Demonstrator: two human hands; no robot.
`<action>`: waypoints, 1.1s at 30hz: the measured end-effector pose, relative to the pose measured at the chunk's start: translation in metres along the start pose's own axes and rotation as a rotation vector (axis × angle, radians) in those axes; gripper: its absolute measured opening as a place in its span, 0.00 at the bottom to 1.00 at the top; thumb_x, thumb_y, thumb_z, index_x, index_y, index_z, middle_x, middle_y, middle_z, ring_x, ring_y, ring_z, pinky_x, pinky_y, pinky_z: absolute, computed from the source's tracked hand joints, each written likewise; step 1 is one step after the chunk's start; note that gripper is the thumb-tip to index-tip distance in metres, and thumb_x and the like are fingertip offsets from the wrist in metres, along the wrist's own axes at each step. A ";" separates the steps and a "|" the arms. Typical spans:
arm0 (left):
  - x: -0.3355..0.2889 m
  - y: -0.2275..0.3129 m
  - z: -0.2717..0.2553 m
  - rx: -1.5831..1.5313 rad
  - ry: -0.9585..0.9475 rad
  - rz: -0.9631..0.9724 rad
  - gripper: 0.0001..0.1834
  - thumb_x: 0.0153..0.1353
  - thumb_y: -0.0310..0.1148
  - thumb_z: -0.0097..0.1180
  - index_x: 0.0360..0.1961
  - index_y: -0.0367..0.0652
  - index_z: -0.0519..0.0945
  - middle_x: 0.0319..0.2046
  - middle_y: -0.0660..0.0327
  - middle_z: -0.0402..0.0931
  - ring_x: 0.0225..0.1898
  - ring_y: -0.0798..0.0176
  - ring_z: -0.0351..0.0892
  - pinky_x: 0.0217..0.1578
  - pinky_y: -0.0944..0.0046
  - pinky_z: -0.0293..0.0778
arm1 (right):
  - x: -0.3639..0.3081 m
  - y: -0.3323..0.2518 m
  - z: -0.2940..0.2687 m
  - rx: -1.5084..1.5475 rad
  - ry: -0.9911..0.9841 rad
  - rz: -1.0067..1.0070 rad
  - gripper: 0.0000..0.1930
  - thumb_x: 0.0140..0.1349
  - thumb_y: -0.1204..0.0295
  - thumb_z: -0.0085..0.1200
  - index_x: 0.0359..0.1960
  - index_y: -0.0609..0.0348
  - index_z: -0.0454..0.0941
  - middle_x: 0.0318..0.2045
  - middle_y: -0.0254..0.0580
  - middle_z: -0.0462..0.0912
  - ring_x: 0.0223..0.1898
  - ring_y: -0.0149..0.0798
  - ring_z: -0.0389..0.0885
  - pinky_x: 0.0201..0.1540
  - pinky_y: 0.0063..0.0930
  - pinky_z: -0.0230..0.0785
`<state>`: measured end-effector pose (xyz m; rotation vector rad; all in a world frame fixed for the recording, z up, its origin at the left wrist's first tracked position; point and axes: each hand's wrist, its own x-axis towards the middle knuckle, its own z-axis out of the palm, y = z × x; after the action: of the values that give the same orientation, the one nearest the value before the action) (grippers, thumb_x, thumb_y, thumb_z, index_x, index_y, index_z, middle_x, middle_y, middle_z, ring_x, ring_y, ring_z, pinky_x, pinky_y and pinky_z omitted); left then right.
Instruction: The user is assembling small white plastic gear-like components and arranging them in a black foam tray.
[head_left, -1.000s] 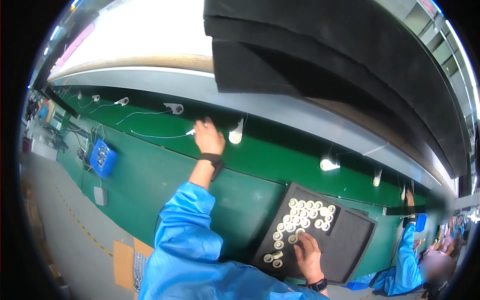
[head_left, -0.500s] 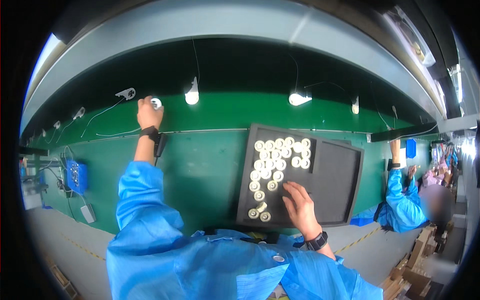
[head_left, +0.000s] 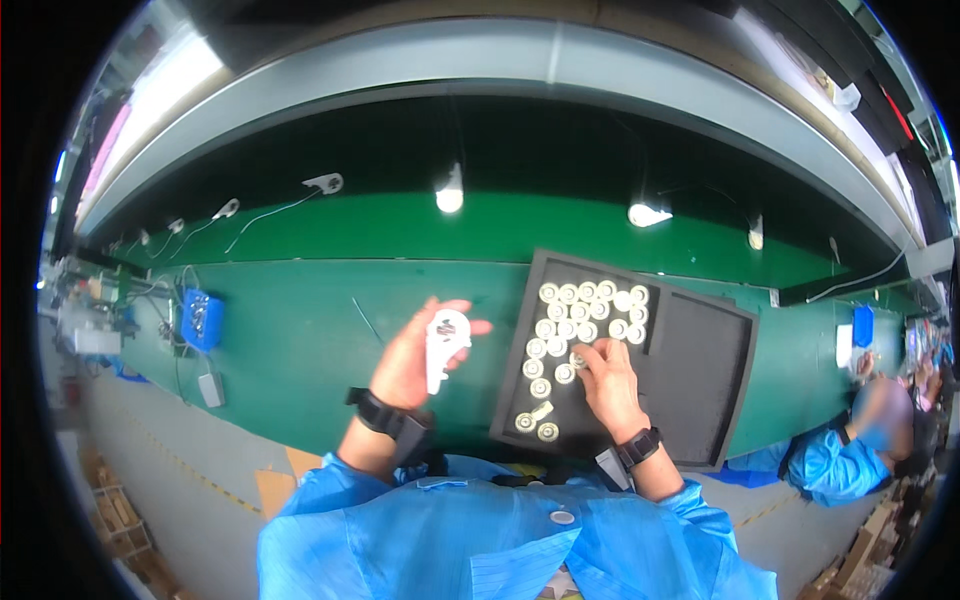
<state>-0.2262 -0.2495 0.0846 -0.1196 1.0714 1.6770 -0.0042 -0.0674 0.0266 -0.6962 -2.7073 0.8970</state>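
In my left hand (head_left: 402,368), palm up over the green bench, lies a white plastic part (head_left: 438,352) with a round head and a narrow tail, some dark detail showing in the head. A thin wire (head_left: 367,318) is visible beside that hand. My right hand (head_left: 612,388) is closed over the black tray (head_left: 700,385), its thumb and fingertips pinching a small round cream gear-like piece (head_left: 578,361). Fingers partly cover that piece. Several similar round pieces (head_left: 556,312) stand in the tray's left compartment, one tipped on its side near the front.
White parts like the held one (head_left: 450,195) lie along the far green conveyor strip with thin wires. A blue bin (head_left: 201,320) of small items stands at the left. A co-worker in blue (head_left: 838,465) sits at the right. A grey overhead beam (head_left: 540,65) crosses above the bench.
My left hand has drawn back from the far strip toward me, turning palm up with the white part. My right hand has moved to the round pieces and closed on one. The view has shifted.
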 end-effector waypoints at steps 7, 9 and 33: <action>-0.016 -0.028 0.057 -0.187 -0.356 -0.031 0.34 0.63 0.41 0.50 0.67 0.37 0.57 0.57 0.40 0.68 0.50 0.56 0.73 0.50 0.60 0.70 | -0.006 0.001 -0.020 0.418 0.049 0.115 0.17 0.55 0.81 0.56 0.48 0.64 0.72 0.42 0.48 0.78 0.32 0.37 0.81 0.33 0.26 0.75; -0.014 -0.033 0.071 -0.223 -0.467 -0.077 0.34 0.63 0.38 0.49 0.67 0.36 0.56 0.58 0.39 0.66 0.51 0.54 0.73 0.51 0.58 0.70 | -0.006 -0.009 -0.039 0.591 -0.008 0.084 0.17 0.56 0.81 0.57 0.48 0.65 0.72 0.44 0.45 0.79 0.34 0.32 0.81 0.35 0.23 0.75; -0.010 -0.057 0.099 0.048 -0.393 -0.089 0.17 0.63 0.30 0.57 0.52 0.40 0.71 0.46 0.59 0.75 0.47 0.65 0.78 0.49 0.63 0.75 | -0.005 -0.039 -0.089 1.013 0.040 0.051 0.18 0.51 0.78 0.66 0.45 0.63 0.80 0.41 0.40 0.80 0.39 0.31 0.76 0.40 0.24 0.69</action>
<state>-0.1340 -0.1884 0.1152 0.1845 0.7958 1.5138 0.0150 -0.0520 0.1208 -0.5119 -1.7938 1.9655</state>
